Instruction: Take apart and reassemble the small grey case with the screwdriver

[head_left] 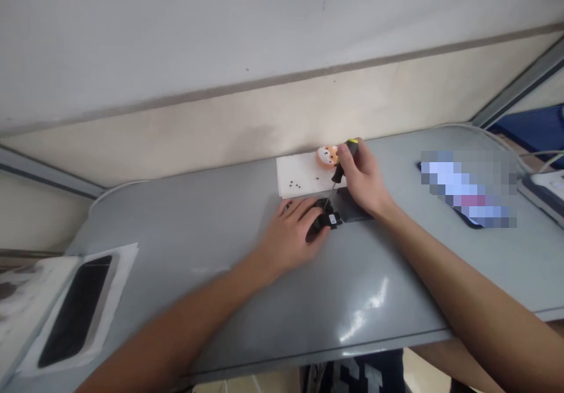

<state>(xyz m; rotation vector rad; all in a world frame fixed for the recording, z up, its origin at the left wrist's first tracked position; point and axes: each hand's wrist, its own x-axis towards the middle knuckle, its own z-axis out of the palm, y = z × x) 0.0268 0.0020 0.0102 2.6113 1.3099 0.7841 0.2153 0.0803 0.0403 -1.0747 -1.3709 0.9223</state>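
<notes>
My right hand is closed round a black screwdriver with a yellow end, its shaft pointing down at a black device. The screwdriver's tip meets the device's dark inner parts. My left hand rests on the device's left side, its fingers curled over it and hiding much of it. A small white label shows on the device. A flat black piece lies to the right, beneath my right hand. Behind, a white sheet carries several tiny dark screws and a round orange-and-white animal-faced object.
On the right lies a phone, its screen pixelated, near a white-and-dark device. At the left, a dark phone-like slab lies on white paper. A wall rises behind the grey table.
</notes>
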